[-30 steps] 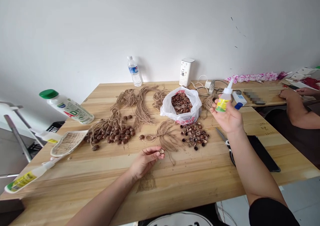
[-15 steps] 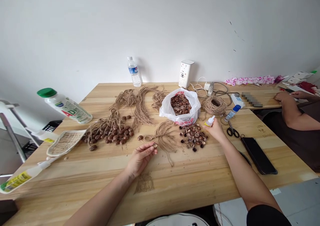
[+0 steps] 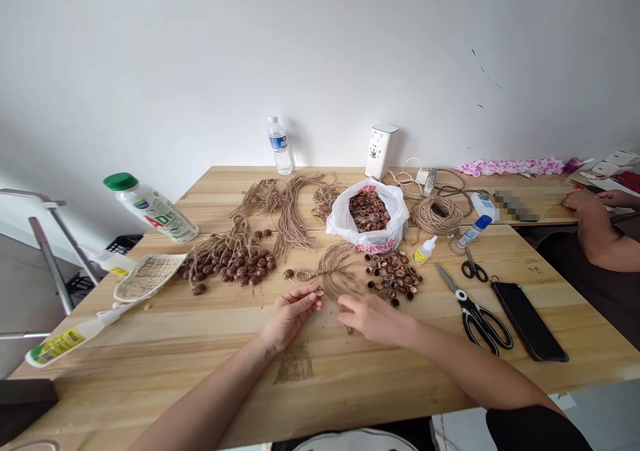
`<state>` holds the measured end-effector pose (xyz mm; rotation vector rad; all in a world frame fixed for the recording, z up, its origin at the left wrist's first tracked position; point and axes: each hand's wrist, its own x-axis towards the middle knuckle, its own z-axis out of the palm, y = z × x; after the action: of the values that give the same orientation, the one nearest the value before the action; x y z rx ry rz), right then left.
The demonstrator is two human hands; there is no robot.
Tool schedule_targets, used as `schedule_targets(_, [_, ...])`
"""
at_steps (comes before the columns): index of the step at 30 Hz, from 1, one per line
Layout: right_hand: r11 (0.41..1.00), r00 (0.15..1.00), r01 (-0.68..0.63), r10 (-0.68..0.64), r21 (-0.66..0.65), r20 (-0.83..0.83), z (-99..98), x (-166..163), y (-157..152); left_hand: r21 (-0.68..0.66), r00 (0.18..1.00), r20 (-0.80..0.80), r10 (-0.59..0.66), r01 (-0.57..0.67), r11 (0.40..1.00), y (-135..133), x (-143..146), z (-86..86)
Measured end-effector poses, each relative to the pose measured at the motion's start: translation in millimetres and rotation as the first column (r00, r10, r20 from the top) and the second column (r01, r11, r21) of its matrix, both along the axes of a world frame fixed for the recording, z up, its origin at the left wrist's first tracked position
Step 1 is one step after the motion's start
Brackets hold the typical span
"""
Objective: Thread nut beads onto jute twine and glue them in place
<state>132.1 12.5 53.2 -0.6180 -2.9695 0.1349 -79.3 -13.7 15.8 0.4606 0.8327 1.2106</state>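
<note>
The left hand point(image 3: 290, 316) pinched a shell point(image 3: 319, 292). Whether the right hand point(image 3: 375, 316) alongside gripped string point(image 3: 336, 272) was unclear; pickup seemed underway, needing precision.

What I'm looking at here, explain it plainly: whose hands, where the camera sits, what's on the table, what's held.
There is no machine: a person works barehanded. One camera, worn on that person's head, looks forward and down. The left hand holds a small hollow shell. The right hand is beside it, over a twine tassel; whether it grips any strands, I cannot tell. On the wooden table are loose shells, a white bag holding more, a ball of twine, a small nozzle bottle, large scissors and a black phone. At far right, a co-worker's hand also shows.
</note>
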Motion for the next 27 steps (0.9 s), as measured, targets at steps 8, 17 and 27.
schedule_targets(8, [0.956, 0.913, 0.038, -0.151, -0.291, -0.379, -30.6, -8.8, 11.9, -0.013, 0.996, -0.052, -0.067, 0.067, 0.998, -0.6, 0.4, -0.6])
schedule_targets(17, [0.835, 0.749, 0.186, -0.462, -0.519, -0.475, -45.4, -18.1, 9.4, 0.002, 0.968, -0.221, -0.115, 0.118, 0.993, -2.3, 3.7, -4.2])
schedule_targets(27, [0.815, 0.717, 0.173, -0.489, -0.554, -0.497, -37.2, -21.1, 9.4, 0.016, 0.944, -0.297, -0.145, 0.156, 0.988, -3.7, 3.3, -7.0])
